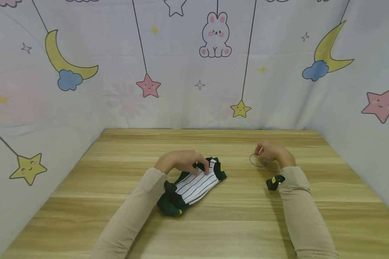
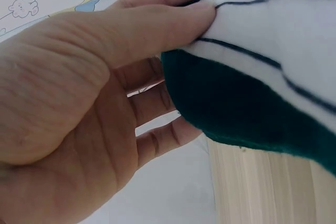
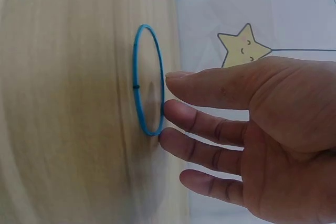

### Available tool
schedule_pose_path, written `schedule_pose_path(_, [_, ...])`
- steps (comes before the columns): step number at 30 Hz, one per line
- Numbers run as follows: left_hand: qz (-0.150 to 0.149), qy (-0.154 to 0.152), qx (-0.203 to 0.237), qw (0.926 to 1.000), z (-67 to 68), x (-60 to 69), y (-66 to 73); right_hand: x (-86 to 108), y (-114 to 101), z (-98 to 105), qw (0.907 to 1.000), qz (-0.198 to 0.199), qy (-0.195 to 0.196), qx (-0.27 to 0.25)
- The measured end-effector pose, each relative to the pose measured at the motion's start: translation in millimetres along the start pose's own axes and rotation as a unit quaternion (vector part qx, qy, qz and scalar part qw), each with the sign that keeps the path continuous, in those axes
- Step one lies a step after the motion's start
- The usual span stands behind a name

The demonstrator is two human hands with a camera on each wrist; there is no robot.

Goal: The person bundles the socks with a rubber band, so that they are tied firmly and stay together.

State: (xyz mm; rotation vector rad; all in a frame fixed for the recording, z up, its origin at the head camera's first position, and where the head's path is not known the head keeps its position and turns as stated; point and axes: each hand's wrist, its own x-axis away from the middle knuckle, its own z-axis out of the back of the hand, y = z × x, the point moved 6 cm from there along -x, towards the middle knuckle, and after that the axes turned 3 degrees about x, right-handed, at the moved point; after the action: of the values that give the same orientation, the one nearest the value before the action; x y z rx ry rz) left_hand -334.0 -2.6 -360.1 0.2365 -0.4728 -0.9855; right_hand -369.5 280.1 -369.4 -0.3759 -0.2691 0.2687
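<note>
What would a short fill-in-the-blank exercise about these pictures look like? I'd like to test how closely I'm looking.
1. The hand touching the striped cloth is the person's ____ hand.
2. The other hand is close to a thin loop, which the right wrist view shows to be ____.
3. The crescent moon at the left of the backdrop is coloured ____.
4. The grain on the tabletop makes it look like ____.

Missing words: left; blue; yellow; wood.
</note>
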Motion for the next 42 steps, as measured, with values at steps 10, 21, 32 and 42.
schedule_pose_path(10, [-0.016, 0.014, 0.006, 0.9998, 5.6, -0.6, 1.9, 6.3, 9, -3, 0.9976, -0.062, 0.003, -0.03])
schedule_pose_path(21, [-0.028, 0.027, 0.005, 0.9992, 7.5, 1.0, 4.7, 4.2, 6, -8, 0.9984, -0.043, -0.033, -0.018])
schedule_pose_path(32, [-0.027, 0.043, 0.012, 0.9987, 8.7, 2.8, 2.8, 2.0, -1, -7, 0.9979, -0.013, -0.058, -0.026])
schedule_pose_path(42, [-0.038, 0.062, 0.006, 0.9973, 15.4, 5.0, 3.5, 3.3, -23, 0, 0.9931, 0.095, -0.048, -0.049])
